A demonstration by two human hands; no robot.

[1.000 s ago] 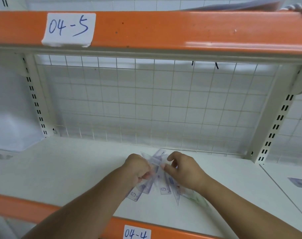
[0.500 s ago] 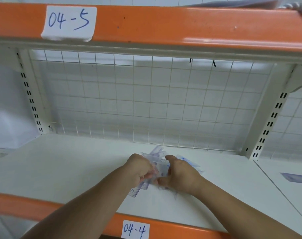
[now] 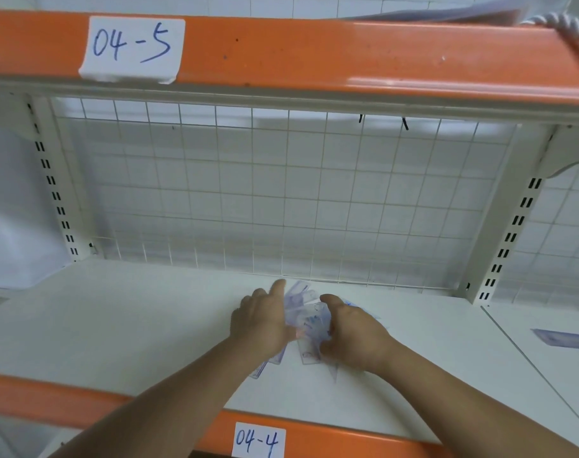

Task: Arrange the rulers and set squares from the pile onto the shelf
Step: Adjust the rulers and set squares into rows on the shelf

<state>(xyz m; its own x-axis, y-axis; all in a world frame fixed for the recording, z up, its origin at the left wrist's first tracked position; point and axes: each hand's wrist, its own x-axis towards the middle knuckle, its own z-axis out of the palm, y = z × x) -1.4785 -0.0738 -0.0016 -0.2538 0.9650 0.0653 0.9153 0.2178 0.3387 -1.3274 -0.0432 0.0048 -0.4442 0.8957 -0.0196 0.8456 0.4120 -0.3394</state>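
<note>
The hands are closing in on each other: a second ago they were sitting further apart with the clear plastic pieces fanned out between them, and now the fan is being squeezed into a tighter bunch. In my judgement this means the person is squaring up the loose pieces into one neat stack on the white shelf board (image 3: pixel 122 325), so the arranging step is well under way but not finished.

Going from the left, the left hand (image 3: pixel 265 320) is curling loosely against the left side of the bundle of rulers and set squares (image 3: pixel 306 317), its forefinger pointing up toward the wire grid back panel (image 3: pixel 281 200). The bundle is lying flat on the shelf labelled 04-4 (image 3: pixel 257 441), directly between the two hands, with a few ends poking out below the left palm. The right hand (image 3: pixel 354 332) is cupping the bundle's right side, thumb raised over it. Both hands are half closed and pressing on the pieces; whether the fingers are actually gripping any one piece is hard to tell, since the plastic is transparent and blurred.

Far right, another clear ruler-like piece (image 3: pixel 565 338) is lying on the neighbouring shelf section, well apart from the hands.
</note>
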